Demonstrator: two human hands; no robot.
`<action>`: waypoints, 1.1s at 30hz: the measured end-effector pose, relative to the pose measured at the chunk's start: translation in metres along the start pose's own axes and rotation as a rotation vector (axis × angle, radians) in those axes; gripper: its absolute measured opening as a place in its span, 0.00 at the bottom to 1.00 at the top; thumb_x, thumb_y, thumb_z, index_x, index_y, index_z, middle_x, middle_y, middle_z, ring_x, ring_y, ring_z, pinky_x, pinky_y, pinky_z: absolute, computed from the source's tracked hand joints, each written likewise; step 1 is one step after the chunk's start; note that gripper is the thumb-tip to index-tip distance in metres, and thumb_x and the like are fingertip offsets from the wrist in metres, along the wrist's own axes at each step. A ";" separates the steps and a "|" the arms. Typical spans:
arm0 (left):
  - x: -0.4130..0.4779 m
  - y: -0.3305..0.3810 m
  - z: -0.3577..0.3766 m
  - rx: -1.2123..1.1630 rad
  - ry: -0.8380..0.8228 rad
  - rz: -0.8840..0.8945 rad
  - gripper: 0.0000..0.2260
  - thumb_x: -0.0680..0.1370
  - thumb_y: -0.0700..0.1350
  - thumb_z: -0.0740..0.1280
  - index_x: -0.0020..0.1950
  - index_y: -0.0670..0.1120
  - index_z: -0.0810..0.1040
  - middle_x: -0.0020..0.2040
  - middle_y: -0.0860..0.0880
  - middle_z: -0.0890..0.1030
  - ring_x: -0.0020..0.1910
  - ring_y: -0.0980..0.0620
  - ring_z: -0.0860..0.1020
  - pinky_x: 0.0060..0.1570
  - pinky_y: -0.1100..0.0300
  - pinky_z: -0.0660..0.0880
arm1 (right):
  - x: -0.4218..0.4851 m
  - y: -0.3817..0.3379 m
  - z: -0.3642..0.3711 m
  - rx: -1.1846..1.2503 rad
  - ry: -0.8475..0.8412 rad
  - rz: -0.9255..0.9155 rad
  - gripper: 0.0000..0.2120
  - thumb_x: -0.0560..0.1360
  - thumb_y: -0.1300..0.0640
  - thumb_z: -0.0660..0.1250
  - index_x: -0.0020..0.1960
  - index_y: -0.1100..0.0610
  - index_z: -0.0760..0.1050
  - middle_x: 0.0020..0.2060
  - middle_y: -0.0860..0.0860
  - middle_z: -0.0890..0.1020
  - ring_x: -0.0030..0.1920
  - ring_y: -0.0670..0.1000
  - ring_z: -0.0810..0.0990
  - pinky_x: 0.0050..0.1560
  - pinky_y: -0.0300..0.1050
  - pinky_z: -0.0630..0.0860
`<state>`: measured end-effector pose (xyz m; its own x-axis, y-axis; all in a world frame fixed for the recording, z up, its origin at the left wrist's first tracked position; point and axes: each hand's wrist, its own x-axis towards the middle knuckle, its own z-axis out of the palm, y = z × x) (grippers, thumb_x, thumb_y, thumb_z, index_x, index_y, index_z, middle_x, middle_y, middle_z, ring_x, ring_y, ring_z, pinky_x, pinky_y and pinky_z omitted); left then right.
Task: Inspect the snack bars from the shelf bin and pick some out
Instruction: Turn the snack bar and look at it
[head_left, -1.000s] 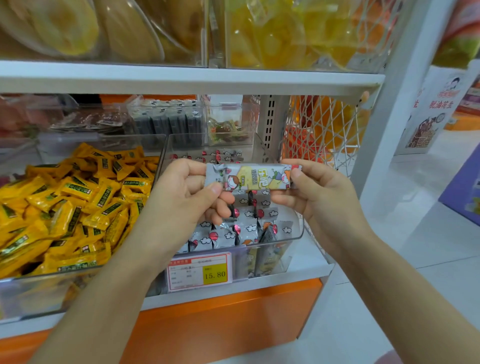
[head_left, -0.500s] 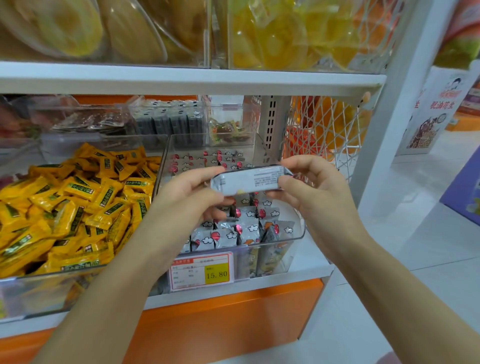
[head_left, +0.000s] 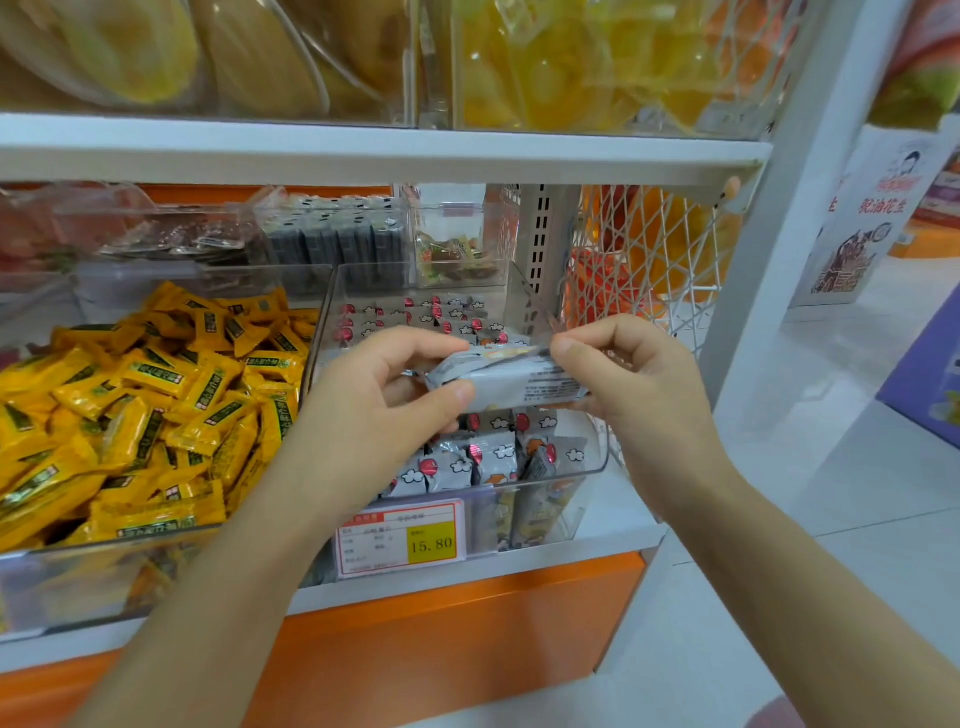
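Observation:
A grey snack bar (head_left: 511, 382) is held level above the clear shelf bin (head_left: 592, 470), its back side with small printed text facing me. My left hand (head_left: 384, 410) pinches its left end between thumb and fingers. My right hand (head_left: 628, 374) pinches its right end. Below them the bin holds several more grey bars (head_left: 483, 460) with red and white marks. A price tag (head_left: 400, 540) reading 15.80 hangs on the bin's front.
A bin of yellow wrapped sweets (head_left: 140, 410) lies to the left. Smaller clear boxes (head_left: 332, 244) stand behind. A white shelf board (head_left: 363, 150) runs overhead, a white net basket (head_left: 644, 260) hangs at the right, and an orange base panel (head_left: 457, 639) lies below.
The bar has been turned over between both hands, from its colourful front to its printed back, and it now sits slightly lower over the bin.

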<state>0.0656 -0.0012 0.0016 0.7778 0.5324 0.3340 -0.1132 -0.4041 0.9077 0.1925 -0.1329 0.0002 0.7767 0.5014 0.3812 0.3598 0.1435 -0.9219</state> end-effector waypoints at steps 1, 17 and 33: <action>0.000 -0.001 0.002 0.005 -0.003 -0.001 0.10 0.73 0.40 0.69 0.49 0.54 0.77 0.44 0.55 0.83 0.37 0.56 0.82 0.36 0.66 0.78 | 0.000 0.000 0.001 -0.013 0.018 -0.013 0.07 0.72 0.60 0.70 0.35 0.54 0.78 0.33 0.45 0.81 0.36 0.43 0.79 0.36 0.34 0.74; 0.001 -0.005 0.004 0.104 0.151 -0.032 0.10 0.74 0.51 0.66 0.39 0.44 0.77 0.35 0.54 0.82 0.30 0.55 0.81 0.29 0.59 0.79 | -0.009 0.000 0.014 -0.122 0.046 -0.105 0.07 0.71 0.58 0.71 0.35 0.53 0.79 0.33 0.46 0.81 0.38 0.45 0.79 0.40 0.40 0.77; 0.007 -0.016 0.008 0.090 0.059 0.011 0.13 0.78 0.47 0.62 0.62 0.54 0.65 0.36 0.59 0.82 0.30 0.63 0.76 0.28 0.72 0.70 | -0.002 0.006 0.015 0.005 -0.189 -0.054 0.19 0.75 0.64 0.66 0.64 0.54 0.72 0.55 0.51 0.79 0.48 0.50 0.82 0.43 0.46 0.82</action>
<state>0.0783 0.0032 -0.0126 0.7387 0.5694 0.3606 -0.0636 -0.4737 0.8784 0.1851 -0.1200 -0.0067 0.6450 0.6443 0.4109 0.3955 0.1786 -0.9009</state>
